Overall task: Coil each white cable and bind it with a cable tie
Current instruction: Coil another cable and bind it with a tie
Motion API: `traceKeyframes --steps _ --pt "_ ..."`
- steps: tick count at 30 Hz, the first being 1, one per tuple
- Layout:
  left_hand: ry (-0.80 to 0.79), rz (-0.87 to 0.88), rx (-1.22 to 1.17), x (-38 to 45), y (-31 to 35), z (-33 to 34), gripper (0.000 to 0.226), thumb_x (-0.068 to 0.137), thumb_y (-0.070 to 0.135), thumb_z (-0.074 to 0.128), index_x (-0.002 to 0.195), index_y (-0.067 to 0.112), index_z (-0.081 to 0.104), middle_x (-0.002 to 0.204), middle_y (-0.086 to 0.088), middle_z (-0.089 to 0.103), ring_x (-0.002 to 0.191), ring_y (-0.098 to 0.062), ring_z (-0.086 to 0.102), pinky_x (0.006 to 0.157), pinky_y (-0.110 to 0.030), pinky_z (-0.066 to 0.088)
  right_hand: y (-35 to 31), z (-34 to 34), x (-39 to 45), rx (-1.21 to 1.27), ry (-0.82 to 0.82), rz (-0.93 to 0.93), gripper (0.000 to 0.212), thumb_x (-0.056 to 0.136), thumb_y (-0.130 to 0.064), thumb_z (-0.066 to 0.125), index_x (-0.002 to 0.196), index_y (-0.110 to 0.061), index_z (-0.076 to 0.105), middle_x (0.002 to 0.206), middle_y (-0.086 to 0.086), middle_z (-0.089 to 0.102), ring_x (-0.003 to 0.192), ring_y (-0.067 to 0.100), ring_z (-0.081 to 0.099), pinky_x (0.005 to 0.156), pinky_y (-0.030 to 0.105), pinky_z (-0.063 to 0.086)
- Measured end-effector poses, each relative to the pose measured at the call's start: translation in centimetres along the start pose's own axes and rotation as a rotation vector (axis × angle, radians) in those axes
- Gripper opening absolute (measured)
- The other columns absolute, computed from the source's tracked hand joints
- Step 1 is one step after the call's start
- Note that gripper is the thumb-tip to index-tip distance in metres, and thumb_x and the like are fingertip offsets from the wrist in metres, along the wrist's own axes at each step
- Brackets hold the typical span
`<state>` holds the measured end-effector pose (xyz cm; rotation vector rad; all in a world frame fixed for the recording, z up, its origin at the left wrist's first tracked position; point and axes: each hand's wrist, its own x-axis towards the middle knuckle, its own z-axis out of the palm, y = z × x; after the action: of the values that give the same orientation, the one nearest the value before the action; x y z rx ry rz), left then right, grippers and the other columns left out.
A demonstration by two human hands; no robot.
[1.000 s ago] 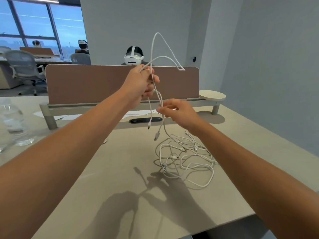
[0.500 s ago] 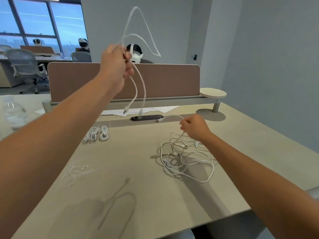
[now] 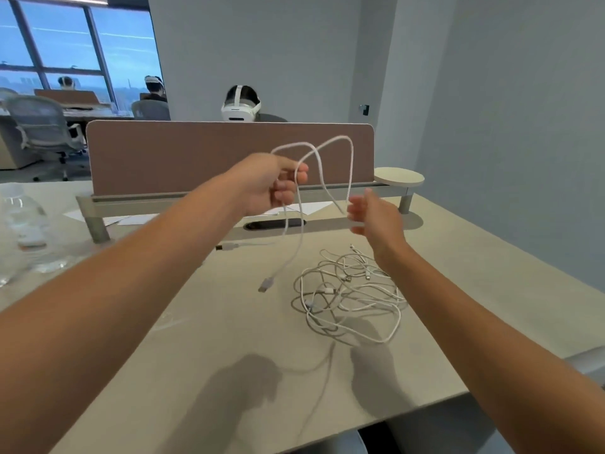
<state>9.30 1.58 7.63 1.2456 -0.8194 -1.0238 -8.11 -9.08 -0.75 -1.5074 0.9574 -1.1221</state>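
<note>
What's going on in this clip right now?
A person at a desk is coiling a white cable. The left hand grips it raised above the desk, with loops arching up and both plug ends dangling below. The right hand, fingers relaxed, reaches toward the hanging loop but isn't clearly gripping it. A tangled pile of white cables lies on the desk beneath. No cable tie is visible on the held cable.

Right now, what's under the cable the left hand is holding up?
Bare desk lies below the held cable, whose plug ends dangle free; the loose cable pile sits off to its right. The left hand covers the gripped stretch.
</note>
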Motion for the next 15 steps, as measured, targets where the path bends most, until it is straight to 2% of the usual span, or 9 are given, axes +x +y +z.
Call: traceKeyframes --steps 3,4,6,8,10,13,15 --pt "0.013 -0.079 -0.055 -0.3 -2.4 0.9 0.02 0.106 0.002 0.042 0.092 0.004 0.056 0.066 -0.004 0.058 0.042 -0.005 0.029 0.036 -0.016 0.027 -3.0 0.4 -2.1 0.344 -0.231 0.054 0.04 0.111 -0.036 0.036 0.118 -0.016 0.07 0.114 0.014 0.077 0.096 0.023 0.072 0.083 0.038 0.057" --pt "0.009 -0.099 -0.09 -0.5 -3.2 1.0 0.021 0.106 0.002 0.041 0.09 0.004 0.055 0.063 -0.004 0.059 0.04 -0.005 0.03 0.035 -0.016 0.027 -3.2 0.3 -2.6 0.397 -0.292 0.075 0.039 0.11 -0.037 0.038 0.121 -0.016 0.069 0.113 0.014 0.077 0.096 0.024 0.073 0.084 0.039 0.058" --pt "-0.014 -0.144 -0.151 -0.8 -4.7 1.0 0.021 0.106 0.002 0.04 0.089 0.005 0.053 0.061 -0.005 0.062 0.036 -0.004 0.033 0.035 -0.015 0.028 -3.1 0.4 -3.1 0.371 -0.337 0.09 0.03 0.106 -0.03 0.049 0.121 -0.014 0.07 0.098 0.012 0.078 0.081 0.022 0.072 0.072 0.034 0.057" --pt "-0.009 -0.183 -0.145 -1.2 -6.2 0.8 0.021 0.107 0.002 0.039 0.091 0.006 0.052 0.068 -0.007 0.065 0.036 -0.004 0.033 0.036 -0.015 0.029 -2.8 0.2 -3.5 0.275 -0.307 0.121 0.025 0.102 -0.018 0.055 0.117 -0.005 0.071 0.075 0.007 0.07 0.058 0.016 0.061 0.053 0.027 0.048" --pt "0.017 -0.21 -0.1 -1.8 -7.5 0.7 0.019 0.107 0.003 0.039 0.095 0.004 0.054 0.079 -0.011 0.066 0.039 -0.005 0.033 0.037 -0.015 0.032 -2.5 -0.4 -3.6 0.318 -0.284 0.234 0.022 0.101 -0.007 0.054 0.114 0.003 0.067 0.063 0.004 0.06 0.046 0.011 0.049 0.041 0.02 0.036" --pt "-0.001 -0.264 -0.081 -2.9 -8.8 1.0 0.016 0.107 0.003 0.041 0.101 0.001 0.057 0.077 -0.014 0.071 0.043 -0.005 0.035 0.039 -0.015 0.037 -3.0 -3.0 -3.8 0.56 -0.227 0.343 0.016 0.099 0.003 0.049 0.112 0.001 0.059 0.06 0.002 0.056 0.042 0.005 0.046 0.037 0.014 0.032" --pt "-0.056 -0.296 -0.075 -3.7 -9.2 2.1 0.016 0.107 0.003 0.042 0.103 -0.001 0.057 0.081 -0.018 0.075 0.043 -0.006 0.041 0.041 -0.016 0.044 -4.0 -5.1 -3.9 0.719 -0.138 0.301 0.016 0.099 0.007 0.045 0.105 0.004 0.059 0.065 0.004 0.057 0.042 0.004 0.049 0.037 0.013 0.037"
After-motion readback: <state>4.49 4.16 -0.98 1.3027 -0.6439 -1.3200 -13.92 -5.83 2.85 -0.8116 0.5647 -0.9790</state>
